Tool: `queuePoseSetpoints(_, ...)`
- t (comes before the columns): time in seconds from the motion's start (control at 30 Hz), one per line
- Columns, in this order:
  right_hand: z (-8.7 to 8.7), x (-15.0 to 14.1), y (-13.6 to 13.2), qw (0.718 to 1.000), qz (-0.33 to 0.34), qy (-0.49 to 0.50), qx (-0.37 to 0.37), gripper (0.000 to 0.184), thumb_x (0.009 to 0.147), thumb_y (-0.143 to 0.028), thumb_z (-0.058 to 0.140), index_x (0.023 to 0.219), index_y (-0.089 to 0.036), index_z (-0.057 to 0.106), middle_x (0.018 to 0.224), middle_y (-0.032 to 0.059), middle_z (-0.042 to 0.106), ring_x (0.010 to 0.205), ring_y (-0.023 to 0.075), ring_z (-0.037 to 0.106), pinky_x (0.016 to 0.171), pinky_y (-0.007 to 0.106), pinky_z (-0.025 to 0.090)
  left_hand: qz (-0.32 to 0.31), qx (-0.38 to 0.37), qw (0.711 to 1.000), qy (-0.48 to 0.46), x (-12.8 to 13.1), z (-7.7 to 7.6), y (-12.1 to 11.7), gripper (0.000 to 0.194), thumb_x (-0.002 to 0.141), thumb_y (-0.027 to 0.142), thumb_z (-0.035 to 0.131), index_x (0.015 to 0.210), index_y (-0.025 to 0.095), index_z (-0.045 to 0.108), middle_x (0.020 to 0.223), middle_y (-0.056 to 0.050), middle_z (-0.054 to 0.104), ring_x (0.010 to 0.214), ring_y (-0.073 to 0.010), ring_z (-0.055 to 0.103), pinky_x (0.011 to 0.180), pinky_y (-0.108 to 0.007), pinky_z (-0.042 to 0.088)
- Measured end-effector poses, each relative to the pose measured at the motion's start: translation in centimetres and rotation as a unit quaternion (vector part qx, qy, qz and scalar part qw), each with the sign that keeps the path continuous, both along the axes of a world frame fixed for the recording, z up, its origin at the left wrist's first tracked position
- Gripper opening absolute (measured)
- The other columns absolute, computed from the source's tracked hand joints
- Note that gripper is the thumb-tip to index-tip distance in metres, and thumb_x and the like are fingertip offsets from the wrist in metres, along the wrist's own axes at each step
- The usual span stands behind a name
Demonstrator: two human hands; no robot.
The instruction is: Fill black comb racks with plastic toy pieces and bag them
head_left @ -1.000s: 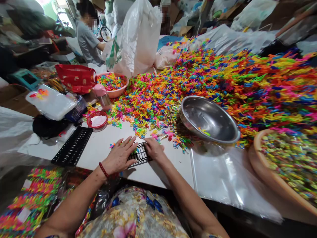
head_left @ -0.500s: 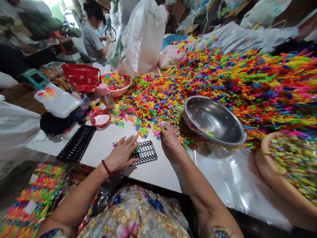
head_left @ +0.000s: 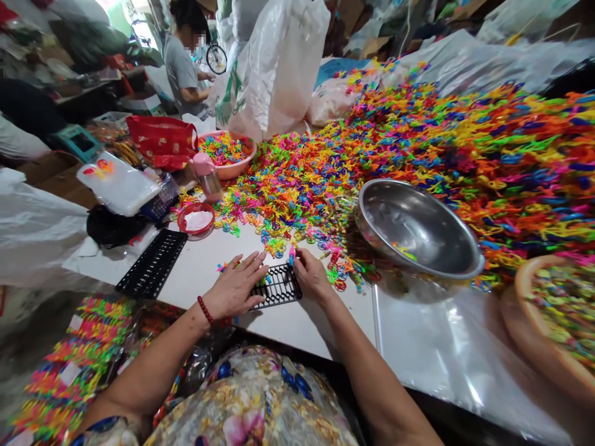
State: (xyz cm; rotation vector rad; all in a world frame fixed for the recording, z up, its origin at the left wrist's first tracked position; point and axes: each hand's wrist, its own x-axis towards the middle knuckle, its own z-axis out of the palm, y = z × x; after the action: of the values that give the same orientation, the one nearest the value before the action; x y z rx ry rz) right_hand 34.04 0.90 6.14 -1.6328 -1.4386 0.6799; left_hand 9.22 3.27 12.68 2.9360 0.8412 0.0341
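Observation:
A black slotted plastic rack (head_left: 284,286) lies on the white tabletop, its left part covered by my left hand (head_left: 239,284). That hand is flat with fingers spread, and small coloured plastic pieces peek out around it. My right hand (head_left: 311,272) is at the rack's far right corner. Between its thumb and fingers it pinches a small pink and blue plastic toy piece (head_left: 292,255), held over the rack's edge. Loose pieces of the same kind lie just beyond both hands, at the near edge of a big colourful pile (head_left: 320,179).
Right of my hands sits a steel bowl (head_left: 418,226), with an orange tub (head_left: 523,310) of small pieces beyond it. To the left are another black rack (head_left: 151,263), a red basket (head_left: 195,230) and a pink-lidded bottle (head_left: 207,178). A co-worker (head_left: 183,68) sits at the back.
My right hand has come back from the edge of the pile to the rack's right corner, with a pink and blue piece in its fingers. My left hand stays on the rack.

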Motion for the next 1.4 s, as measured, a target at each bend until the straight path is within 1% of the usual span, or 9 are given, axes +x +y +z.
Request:
queuePoseSetpoints(0.23,-2.2,-3.8,0.1,0.981,0.036,0.189,-0.011,0.029,0.081,-0.043,0.059,0.096,-0.019,0.064,0.084,0.0017,0.067,0.077,0.0175,0.060,0.073,0.030,0.049,-0.004,-0.020,1.000,-0.005,0.0,0.4,0.1,0.067,0.087,0.040,0.059,0.146,0.022,0.035,0.164,-0.009,0.014,0.150,-0.0266,0.017,0.118,-0.049,0.019)
queuePoseSetpoints(0.57,-2.7,-4.6,0.1,0.988,0.149,-0.010,0.027,0.024,0.082,-0.014,0.047,0.093,-0.018,0.067,0.088,0.0056,0.071,0.081,0.0182,0.062,0.077,0.028,0.047,-0.005,-0.025,1.000,-0.010,-0.2,0.2,0.1,0.078,0.085,0.036,0.060,0.152,0.022,0.024,0.164,-0.009,0.015,0.151,-0.0256,0.014,0.119,-0.048,0.016)
queuePoseSetpoints(0.7,-3.0,-4.3,0.8,0.978,0.196,-0.070,0.030,0.036,0.076,-0.006,0.048,0.104,-0.017,0.068,0.100,0.0086,0.071,0.090,0.0208,0.062,0.083,0.030,0.047,-0.009,-0.029,0.999,-0.015,-0.3,-0.1,0.2,0.084,0.087,0.044,0.057,0.156,0.019,0.014,0.164,-0.010,0.015,0.151,-0.0250,0.013,0.120,-0.047,0.014)
queuePoseSetpoints(0.87,-2.9,-4.5,0.9,0.977,0.188,-0.094,0.029,0.023,0.080,-0.007,0.052,0.091,-0.018,0.069,0.087,0.0061,0.070,0.081,0.0185,0.062,0.078,0.028,0.048,-0.027,-0.022,0.999,0.006,0.0,0.1,0.3,0.080,0.090,0.057,0.051,0.156,0.027,0.017,0.164,-0.010,0.015,0.150,-0.0313,0.018,0.118,-0.055,0.015)
queuePoseSetpoints(0.97,-2.0,-3.7,0.0,0.983,0.151,-0.099,0.033,0.024,0.087,-0.014,0.053,0.107,-0.018,0.067,0.098,0.0073,0.070,0.089,0.0178,0.063,0.081,0.028,0.048,-0.023,-0.004,1.000,0.003,0.7,0.5,0.5,0.070,0.094,0.055,0.045,0.155,0.027,0.022,0.163,-0.012,0.015,0.149,-0.0327,0.019,0.116,-0.059,0.016)
queuePoseSetpoints(1.07,-0.7,-1.3,-0.9,0.981,0.029,-0.190,-0.010,0.031,0.096,-0.025,0.048,0.125,-0.019,0.059,0.108,0.0105,0.068,0.095,0.0194,0.063,0.083,0.029,0.047,-0.047,0.010,0.999,-0.002,1.4,0.6,0.7,0.061,0.098,0.049,0.040,0.153,0.028,0.026,0.163,-0.008,0.017,0.151,-0.0303,0.013,0.117,-0.060,0.014)
queuePoseSetpoints(1.17,0.6,2.0,-1.0,0.929,-0.090,-0.340,-0.117,0.034,0.101,-0.034,0.040,0.121,-0.016,0.060,0.105,0.0151,0.066,0.090,0.0235,0.064,0.076,0.032,0.046,-0.067,-0.004,0.998,-0.001,1.8,0.3,1.0,0.058,0.097,0.049,0.042,0.149,0.026,0.032,0.162,-0.007,0.025,0.151,-0.0283,0.014,0.118,-0.058,0.014)
queuePoseSetpoints(1.27,1.0,4.3,-0.5,0.889,-0.116,-0.404,-0.183,0.032,0.100,-0.035,0.041,0.109,-0.013,0.064,0.102,0.0174,0.065,0.087,0.0255,0.065,0.072,0.032,0.045,-0.069,-0.026,0.997,-0.002,1.9,0.1,1.2,0.053,0.094,0.049,0.048,0.140,0.024,0.043,0.160,-0.007,0.028,0.150,-0.0275,0.016,0.118,-0.055,0.019)
queuePoseSetpoints(1.4,0.5,4.7,-0.6,0.888,-0.120,-0.408,-0.177,0.022,0.097,-0.021,0.044,0.109,-0.013,0.061,0.101,0.0167,0.066,0.086,0.0244,0.064,0.072,0.031,0.044,-0.063,-0.036,0.997,-0.008,1.8,0.3,1.2,0.045,0.091,0.046,0.053,0.130,0.022,0.049,0.161,-0.008,0.025,0.151,-0.0270,0.015,0.117,-0.054,0.022)
